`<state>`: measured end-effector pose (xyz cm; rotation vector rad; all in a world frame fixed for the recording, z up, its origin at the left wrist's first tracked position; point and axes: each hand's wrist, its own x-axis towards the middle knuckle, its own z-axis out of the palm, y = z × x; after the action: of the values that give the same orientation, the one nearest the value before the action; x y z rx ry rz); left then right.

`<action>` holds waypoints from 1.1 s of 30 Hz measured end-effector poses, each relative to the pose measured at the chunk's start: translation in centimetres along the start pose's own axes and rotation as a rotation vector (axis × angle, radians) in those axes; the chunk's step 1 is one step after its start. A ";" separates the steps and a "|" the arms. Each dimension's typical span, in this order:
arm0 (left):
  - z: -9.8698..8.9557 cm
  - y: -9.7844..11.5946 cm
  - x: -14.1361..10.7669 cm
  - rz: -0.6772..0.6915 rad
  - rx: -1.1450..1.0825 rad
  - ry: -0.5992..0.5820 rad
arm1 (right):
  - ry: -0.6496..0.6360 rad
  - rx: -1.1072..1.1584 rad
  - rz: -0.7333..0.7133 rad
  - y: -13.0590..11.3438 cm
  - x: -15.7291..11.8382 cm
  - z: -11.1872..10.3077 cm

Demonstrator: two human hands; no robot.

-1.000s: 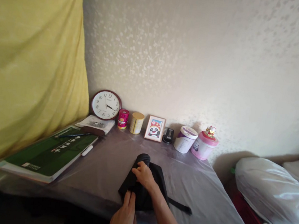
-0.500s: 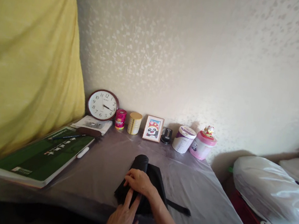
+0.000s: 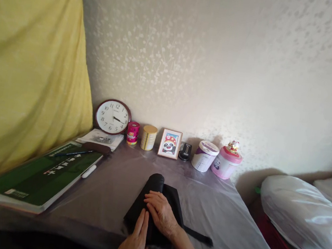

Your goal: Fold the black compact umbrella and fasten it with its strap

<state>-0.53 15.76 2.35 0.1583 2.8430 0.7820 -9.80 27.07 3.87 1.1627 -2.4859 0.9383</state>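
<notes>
A black cloth item [image 3: 156, 182], partly rolled into a tube, lies near the front edge of the table, and a black strap [image 3: 197, 235] runs out from it to the right. My right hand [image 3: 161, 213] rests on top of the roll with its fingers stretched out to the left. Below and to its left, my left hand [image 3: 136, 238] lies against the roll's lower part, its fingers straight and pointing forward. The cloth beneath both palms is hidden.
A green book [image 3: 39, 173] with a pen lies left, near a white marker [image 3: 89, 171]. Along the wall stand a clock [image 3: 113, 116], a pink tin [image 3: 132, 133], a yellow tin [image 3: 149, 137], a framed panda picture [image 3: 170, 143] and two tubs [image 3: 205, 156]. Plastic bags [image 3: 300, 213] sit right.
My right hand has shifted slightly right and back toward me, its fingers straighter. The left hand's fingers have come closer together on the roll. The view has moved slightly.
</notes>
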 end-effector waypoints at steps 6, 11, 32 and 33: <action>0.3 -0.2 0.4 -0.046 -0.041 -0.035 | -0.049 -0.145 0.033 3.1 2.1 1.0; 0.4 -0.5 0.4 -0.111 -0.082 -0.051 | -0.078 -0.213 0.080 5.9 4.4 1.3; 0.5 0.0 -0.3 -0.091 -0.119 0.072 | -0.013 -0.464 0.738 8.1 -4.1 -4.4; 0.5 0.0 -0.4 -0.087 -0.122 0.079 | -0.026 -0.453 0.740 7.9 -4.7 -4.3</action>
<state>-0.07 15.95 2.04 -0.0138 2.8421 0.9600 -12.86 36.42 1.46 0.1017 -2.9673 0.4290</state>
